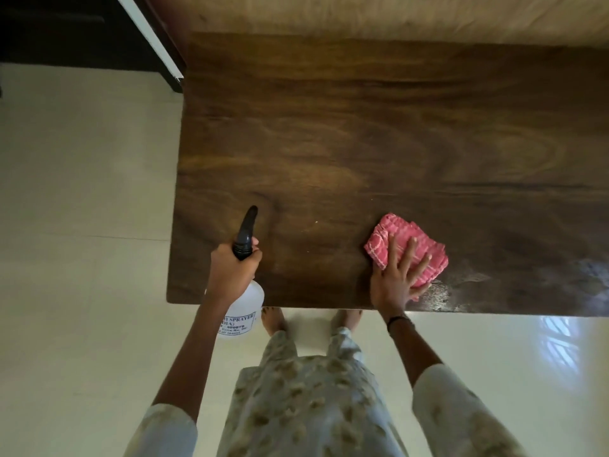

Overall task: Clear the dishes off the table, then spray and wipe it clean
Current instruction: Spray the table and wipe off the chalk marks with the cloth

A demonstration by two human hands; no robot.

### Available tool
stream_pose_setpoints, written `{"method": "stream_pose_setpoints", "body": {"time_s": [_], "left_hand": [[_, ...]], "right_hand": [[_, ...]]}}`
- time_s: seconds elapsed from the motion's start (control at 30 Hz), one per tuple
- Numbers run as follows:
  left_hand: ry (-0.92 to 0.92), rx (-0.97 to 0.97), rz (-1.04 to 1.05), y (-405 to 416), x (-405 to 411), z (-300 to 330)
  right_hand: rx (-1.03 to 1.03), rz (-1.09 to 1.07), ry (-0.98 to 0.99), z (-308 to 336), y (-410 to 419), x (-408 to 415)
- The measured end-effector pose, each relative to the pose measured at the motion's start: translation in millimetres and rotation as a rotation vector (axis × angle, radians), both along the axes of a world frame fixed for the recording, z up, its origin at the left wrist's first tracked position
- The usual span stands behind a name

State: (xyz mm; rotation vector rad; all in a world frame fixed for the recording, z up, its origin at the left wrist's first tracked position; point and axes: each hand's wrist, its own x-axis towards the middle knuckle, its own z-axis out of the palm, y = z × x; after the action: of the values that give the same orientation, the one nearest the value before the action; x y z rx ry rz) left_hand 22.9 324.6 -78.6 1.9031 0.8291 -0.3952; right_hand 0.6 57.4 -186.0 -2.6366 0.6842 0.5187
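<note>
A dark wooden table (379, 133) fills the upper middle of the view. My left hand (230, 272) grips the neck of a white spray bottle (245, 308) with a black nozzle pointing out over the table's near left corner. The bottle's body hangs just past the table's front edge. My right hand (398, 278) presses flat, fingers spread, on a folded pink checked cloth (403, 240) near the front edge. A wet, shiny streak (461, 291) lies on the wood to the right of the cloth. No dishes are in view.
Pale tiled floor (82, 225) surrounds the table on the left and front. A dark piece of furniture with a white edge (148, 37) stands at the far left corner. A light wall or panel (395, 14) runs behind the table. My bare feet stand under the front edge.
</note>
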Motion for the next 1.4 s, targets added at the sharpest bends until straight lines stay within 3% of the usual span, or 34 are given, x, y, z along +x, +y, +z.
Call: {"method": "stream_pose_setpoints", "body": {"time_s": [0.2,0.43,0.63,0.7,0.77,0.83,0.97,1.07,1.17,1.4], "left_hand": [[-0.007,0.042,0.019,53,-13,0],[-0.029,0.082,0.078,115,-30,-4],[-0.061,0.076,0.083,131,-34,0],[-0.088,0.037,0.078,130,-32,1],[-0.136,-0.003,0.071,128,-29,1],[-0.194,-0.02,0.055,125,-26,2],[-0.328,0.029,-0.056,120,-21,0],[-0.396,0.053,-0.09,118,-19,-5],[-0.423,0.015,-0.037,114,-19,-9],[-0.49,-0.093,0.05,115,-22,-18]], "right_hand": [[0.094,0.111,-0.029,0,132,27],[0.184,0.713,-0.104,1,249,19],[0.101,1.341,-0.231,-10,200,-29],[0.029,1.44,-0.265,-12,160,-22],[-0.058,1.396,-0.28,-11,124,-11],[-0.102,1.22,-0.262,-9,97,-4],[-0.041,0.753,-0.213,-3,95,-20],[0.03,0.618,-0.224,-3,120,-48],[0.068,0.726,-0.254,-3,138,-69],[0.15,1.319,-0.286,-3,171,-26]]}}
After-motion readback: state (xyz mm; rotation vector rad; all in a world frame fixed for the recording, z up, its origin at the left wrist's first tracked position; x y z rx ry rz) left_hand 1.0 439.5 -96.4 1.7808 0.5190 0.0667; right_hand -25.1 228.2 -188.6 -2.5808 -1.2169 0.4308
